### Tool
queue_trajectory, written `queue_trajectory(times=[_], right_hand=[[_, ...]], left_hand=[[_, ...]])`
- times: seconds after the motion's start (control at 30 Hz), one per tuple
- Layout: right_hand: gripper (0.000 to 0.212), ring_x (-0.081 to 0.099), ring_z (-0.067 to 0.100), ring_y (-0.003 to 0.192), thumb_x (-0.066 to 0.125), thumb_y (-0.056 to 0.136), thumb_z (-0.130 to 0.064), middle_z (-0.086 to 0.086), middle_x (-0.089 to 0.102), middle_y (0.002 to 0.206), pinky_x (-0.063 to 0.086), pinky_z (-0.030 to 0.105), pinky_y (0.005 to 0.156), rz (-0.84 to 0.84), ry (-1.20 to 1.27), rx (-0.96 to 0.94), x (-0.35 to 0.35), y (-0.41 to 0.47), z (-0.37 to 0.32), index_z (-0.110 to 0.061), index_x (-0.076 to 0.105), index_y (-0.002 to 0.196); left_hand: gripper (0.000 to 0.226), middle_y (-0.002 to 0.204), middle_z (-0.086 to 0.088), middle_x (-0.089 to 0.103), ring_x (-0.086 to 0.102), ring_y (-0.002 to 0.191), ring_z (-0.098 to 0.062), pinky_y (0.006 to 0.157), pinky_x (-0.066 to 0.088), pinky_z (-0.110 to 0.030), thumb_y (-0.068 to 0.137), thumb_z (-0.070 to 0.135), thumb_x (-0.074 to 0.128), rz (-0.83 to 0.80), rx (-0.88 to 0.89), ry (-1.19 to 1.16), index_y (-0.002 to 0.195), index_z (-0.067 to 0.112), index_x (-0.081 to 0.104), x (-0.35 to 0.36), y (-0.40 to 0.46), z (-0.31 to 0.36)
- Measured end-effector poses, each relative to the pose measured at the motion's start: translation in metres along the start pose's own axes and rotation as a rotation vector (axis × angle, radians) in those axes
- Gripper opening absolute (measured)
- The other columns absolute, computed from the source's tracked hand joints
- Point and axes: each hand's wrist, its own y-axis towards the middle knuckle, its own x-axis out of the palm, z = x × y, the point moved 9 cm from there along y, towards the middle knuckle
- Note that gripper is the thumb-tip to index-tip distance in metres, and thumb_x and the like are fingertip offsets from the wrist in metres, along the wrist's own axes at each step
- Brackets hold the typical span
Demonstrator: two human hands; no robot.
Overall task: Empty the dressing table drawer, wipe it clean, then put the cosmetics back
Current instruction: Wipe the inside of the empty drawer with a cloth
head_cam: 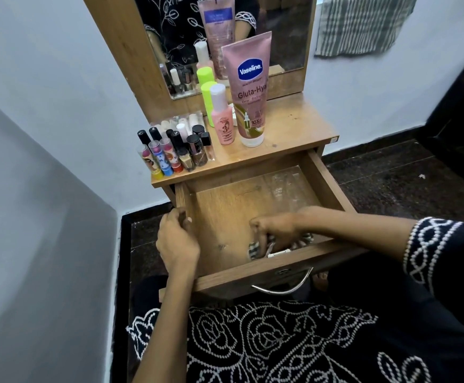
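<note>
Wooden dressing-table drawer is pulled out below the tabletop.
Its left wall is gripped by the left hand; a striped grey-and-white cloth is clutched inside by the right hand.

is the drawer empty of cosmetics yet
Yes. The open drawer shows bare wood; only the right hand gripping a striped cloth is inside. The cosmetics stand on the tabletop.

left grip curled, pinching | right grip clenched, knuckles up
</note>
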Motion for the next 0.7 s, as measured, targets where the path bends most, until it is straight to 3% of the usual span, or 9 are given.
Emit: queue_trajectory(times=[0.07, 0.1, 0.23, 0.33, 0.43, 0.57, 0.67, 0.7], right_hand=[[0.029, 0.043, 0.015, 0.093, 0.072, 0.077, -0.007, -0.009, 0.037, 0.090, 0.039, 0.008, 0.075, 0.047, 0.029, 0.049, -0.011, -0.010, 0.016, -0.011, 0.072, 0.106], [0.029, 0.042, 0.012, 0.091, 0.072, 0.078, -0.008, -0.011, 0.038, 0.090, 0.038, 0.007, 0.072, 0.093, 0.038, 0.080, -0.018, -0.013, 0.024, -0.012, 0.072, 0.107], [0.024, 0.052, 0.024, 0.093, 0.057, 0.092, -0.024, 0.010, 0.048, 0.112, 0.046, 0.036, 0.088, 0.333, -0.042, 0.219, -0.048, -0.008, 0.037, -0.006, 0.065, 0.106], [0.039, 0.055, 0.030, 0.102, 0.052, 0.092, -0.036, 0.016, 0.041, 0.130, 0.047, 0.040, 0.091, 0.400, -0.095, 0.369, -0.061, 0.017, 0.031, -0.007, 0.057, 0.117], [0.050, 0.053, 0.036, 0.111, 0.052, 0.088, -0.046, 0.012, 0.034, 0.136, 0.045, 0.046, 0.090, 0.440, -0.117, 0.538, -0.064, 0.038, 0.026, -0.019, 0.050, 0.131], [0.045, 0.056, 0.034, 0.115, 0.044, 0.096, -0.031, 0.010, 0.018, 0.155, 0.046, 0.039, 0.078, 0.524, -0.096, 0.791, -0.069, 0.026, 0.047, -0.012, 0.046, 0.136], [0.044, 0.057, 0.034, 0.115, 0.040, 0.096, -0.019, 0.010, 0.011, 0.159, 0.038, 0.032, 0.056, 0.570, -0.071, 0.905, -0.074, 0.012, 0.062, -0.007, 0.043, 0.138], [0.044, 0.056, 0.034, 0.116, 0.042, 0.095, -0.018, 0.010, 0.011, 0.158, 0.036, 0.032, 0.055, 0.579, -0.053, 0.922, -0.075, 0.010, 0.064, -0.007, 0.043, 0.138]], left_hand=[[0.030, 0.124, -0.009, 0.059, 0.057, 0.112, -0.030, 0.093, 0.044, -0.042, 0.095, 0.011, 0.048, -0.004, 0.001, 0.002, 0.124, 0.012, 0.058, 0.000, 0.001, 0.001], [0.030, 0.124, -0.009, 0.059, 0.056, 0.112, -0.030, 0.092, 0.044, -0.042, 0.095, 0.011, 0.048, -0.004, 0.003, 0.006, 0.124, 0.012, 0.058, 0.000, 0.001, 0.001], [0.030, 0.123, -0.009, 0.059, 0.057, 0.111, -0.029, 0.090, 0.044, -0.039, 0.095, 0.011, 0.048, 0.002, 0.014, 0.029, 0.123, 0.013, 0.058, 0.000, 0.001, 0.002], [0.030, 0.123, -0.010, 0.059, 0.057, 0.111, -0.030, 0.091, 0.045, -0.040, 0.095, 0.010, 0.048, -0.001, 0.008, 0.029, 0.123, 0.013, 0.058, 0.000, 0.002, 0.002], [0.030, 0.124, -0.010, 0.059, 0.056, 0.112, -0.030, 0.091, 0.044, -0.039, 0.095, 0.010, 0.048, -0.005, 0.012, 0.042, 0.123, 0.013, 0.058, 0.000, 0.002, 0.002], [0.029, 0.125, -0.009, 0.058, 0.056, 0.113, -0.030, 0.092, 0.044, -0.040, 0.095, 0.011, 0.049, -0.005, 0.012, 0.035, 0.123, 0.013, 0.058, 0.001, 0.002, 0.001], [0.030, 0.125, -0.009, 0.059, 0.056, 0.113, -0.030, 0.091, 0.045, -0.041, 0.095, 0.011, 0.048, -0.001, 0.020, 0.031, 0.123, 0.013, 0.058, 0.001, 0.002, 0.003], [0.030, 0.125, -0.009, 0.059, 0.056, 0.113, -0.030, 0.092, 0.045, -0.041, 0.096, 0.011, 0.048, -0.001, 0.022, 0.032, 0.123, 0.013, 0.058, 0.001, 0.002, 0.003]])
